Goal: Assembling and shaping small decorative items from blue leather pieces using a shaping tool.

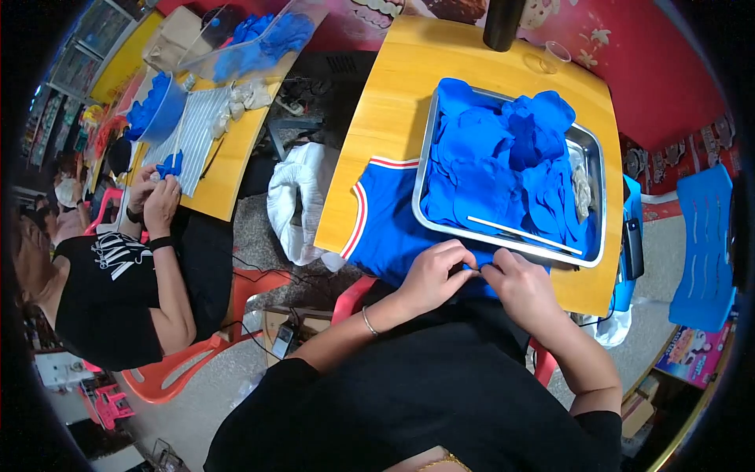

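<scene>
Yellow table [393, 102]: both hands, left [431, 275] and right [523, 287], pinched the blue jersey [393, 228] hem just below the metal tray [591, 157].

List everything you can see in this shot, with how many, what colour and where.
Table: one, yellow wood, centre.
Metal tray: one, silver, on the table's right half.
Blue fabric pieces: a pile, count unclear, in the tray.
Blue garment: one, red and white trim, at the table's near edge, partly under the tray.
Dark cylinder: one, black, table's far edge.
Clear cup: one, beside the cylinder.
White bag: one, left of the table.
Second table: one, yellow, upper left, with blue pieces and striped cloth.
Co-worker: one, black shirt, seated left.
Blue chair: one, right.
Left hand: pinching the garment's near edge.
Right hand: pinching the same edge, touching the left.
</scene>
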`<state>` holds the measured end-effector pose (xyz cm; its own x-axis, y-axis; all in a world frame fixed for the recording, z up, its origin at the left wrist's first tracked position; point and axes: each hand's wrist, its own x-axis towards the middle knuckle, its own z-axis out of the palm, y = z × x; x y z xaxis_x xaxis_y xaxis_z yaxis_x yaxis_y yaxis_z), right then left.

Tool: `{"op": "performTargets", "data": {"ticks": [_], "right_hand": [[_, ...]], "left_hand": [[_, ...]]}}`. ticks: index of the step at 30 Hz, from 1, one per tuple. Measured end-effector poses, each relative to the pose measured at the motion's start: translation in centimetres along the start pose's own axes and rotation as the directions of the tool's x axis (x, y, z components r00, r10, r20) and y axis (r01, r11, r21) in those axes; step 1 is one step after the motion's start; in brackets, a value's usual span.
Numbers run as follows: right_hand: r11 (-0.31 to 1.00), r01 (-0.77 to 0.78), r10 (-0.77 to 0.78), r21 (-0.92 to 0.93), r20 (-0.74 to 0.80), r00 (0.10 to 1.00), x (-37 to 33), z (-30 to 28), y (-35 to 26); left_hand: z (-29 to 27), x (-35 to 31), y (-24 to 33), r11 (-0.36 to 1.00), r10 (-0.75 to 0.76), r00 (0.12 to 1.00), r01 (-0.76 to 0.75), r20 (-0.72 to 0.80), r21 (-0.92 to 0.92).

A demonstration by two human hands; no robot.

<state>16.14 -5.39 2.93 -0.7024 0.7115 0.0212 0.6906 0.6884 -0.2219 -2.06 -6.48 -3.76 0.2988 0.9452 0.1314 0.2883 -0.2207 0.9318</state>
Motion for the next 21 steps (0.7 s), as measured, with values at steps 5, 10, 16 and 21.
{"op": "performTargets", "data": {"ticks": [5,10,16,21], "right_hand": [[0.995,-0.094,0.095,-0.04,0.006,0.995,0.0,0.7,-0.5],[0.991,-0.128,0.129,-0.039,0.035,0.991,0.3,0.9,-0.6],[0.992,-0.074,0.079,0.101,-0.047,0.996,-0.1,1.2,0.0],[0.991,-0.12,0.121,0.05,-0.011,0.993,0.0,1.2,-0.3]], "left_hand": [[0.5,0.2,0.4,0.984,0.155,0.988,-0.152,-0.026,0.089],[0.2,0.3,0.3,0.976,0.192,0.981,-0.186,-0.041,0.112],[0.4,0.0,0.7,0.971,0.198,0.974,-0.179,-0.112,0.161],[0.9,-0.4,1.1,0.981,0.169,0.982,-0.16,-0.087,0.11]]}}
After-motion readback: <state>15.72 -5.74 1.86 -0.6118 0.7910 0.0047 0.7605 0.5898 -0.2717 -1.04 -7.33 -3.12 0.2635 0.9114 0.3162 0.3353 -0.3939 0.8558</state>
